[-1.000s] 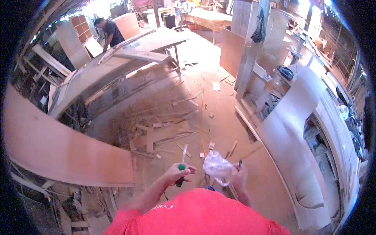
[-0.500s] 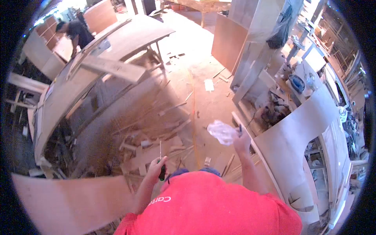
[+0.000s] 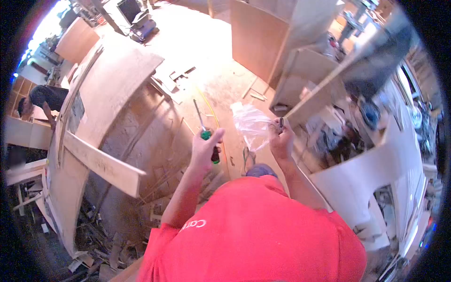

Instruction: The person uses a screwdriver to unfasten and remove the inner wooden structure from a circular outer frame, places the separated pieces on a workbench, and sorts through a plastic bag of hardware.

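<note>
My left hand (image 3: 205, 149) is wrapped round the green and dark handle of a screwdriver (image 3: 205, 134), whose thin metal shaft points up and forward. My right hand (image 3: 282, 141) is closed on a crumpled, whitish plastic bag (image 3: 251, 123), which hangs out to the left of the fingers. A small dark object (image 3: 281, 123) also sticks up from that hand; what it is cannot be made out. Both hands are in front of the red shirt, above the dusty floor, apart from each other.
A long wooden table (image 3: 117, 70) runs along the left, with a plank (image 3: 103, 162) jutting from it. Beyond it a co-worker (image 3: 47, 98) bends forward. Wooden panels (image 3: 258, 40) and a cluttered bench stand at the right. An orange hose (image 3: 211, 109) crosses the floor.
The view has moved forward along the floor, so the table and panels appear nearer. Both hands sit higher in view, still holding the screwdriver and the bag.
</note>
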Demonstrator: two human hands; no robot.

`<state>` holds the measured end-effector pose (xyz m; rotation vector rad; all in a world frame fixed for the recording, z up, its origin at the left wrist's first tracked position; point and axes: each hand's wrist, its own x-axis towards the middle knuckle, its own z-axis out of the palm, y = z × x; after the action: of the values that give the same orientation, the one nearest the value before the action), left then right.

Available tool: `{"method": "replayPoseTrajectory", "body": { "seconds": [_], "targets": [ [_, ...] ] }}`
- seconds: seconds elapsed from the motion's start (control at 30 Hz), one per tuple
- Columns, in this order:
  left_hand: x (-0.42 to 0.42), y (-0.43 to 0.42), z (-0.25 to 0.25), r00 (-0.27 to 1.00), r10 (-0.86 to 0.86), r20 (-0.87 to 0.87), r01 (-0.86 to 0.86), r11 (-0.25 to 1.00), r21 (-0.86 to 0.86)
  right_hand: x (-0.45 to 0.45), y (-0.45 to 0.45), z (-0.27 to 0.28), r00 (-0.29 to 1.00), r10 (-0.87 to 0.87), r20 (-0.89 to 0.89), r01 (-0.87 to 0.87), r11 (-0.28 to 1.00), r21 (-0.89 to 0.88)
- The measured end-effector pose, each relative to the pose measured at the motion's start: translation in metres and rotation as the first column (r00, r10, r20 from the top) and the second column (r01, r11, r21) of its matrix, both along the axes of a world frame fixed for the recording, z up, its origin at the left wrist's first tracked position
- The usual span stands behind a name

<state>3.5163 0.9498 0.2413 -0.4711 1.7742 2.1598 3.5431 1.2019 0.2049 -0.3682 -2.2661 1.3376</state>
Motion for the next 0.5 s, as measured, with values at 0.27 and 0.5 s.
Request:
{"method": "replayPoseTrajectory", "body": {
  "seconds": [0.27, 0.5],
  "targets": [
    [-0.285, 0.042, -0.028, 0.983, 0.108, -0.151, -0.136, 0.972, -0.19, -0.309, -0.039, 0.022, 0.937, 0.333, 0.109, -0.335, 0.942, -0.007],
    [-0.581, -0.001, -0.056, 0.927, 0.197, -0.32, -0.263, 0.948, -0.178, -0.591, -0.052, 0.01, 0.874, 0.464, 0.146, -0.482, 0.866, 0.129]
  ]
}}
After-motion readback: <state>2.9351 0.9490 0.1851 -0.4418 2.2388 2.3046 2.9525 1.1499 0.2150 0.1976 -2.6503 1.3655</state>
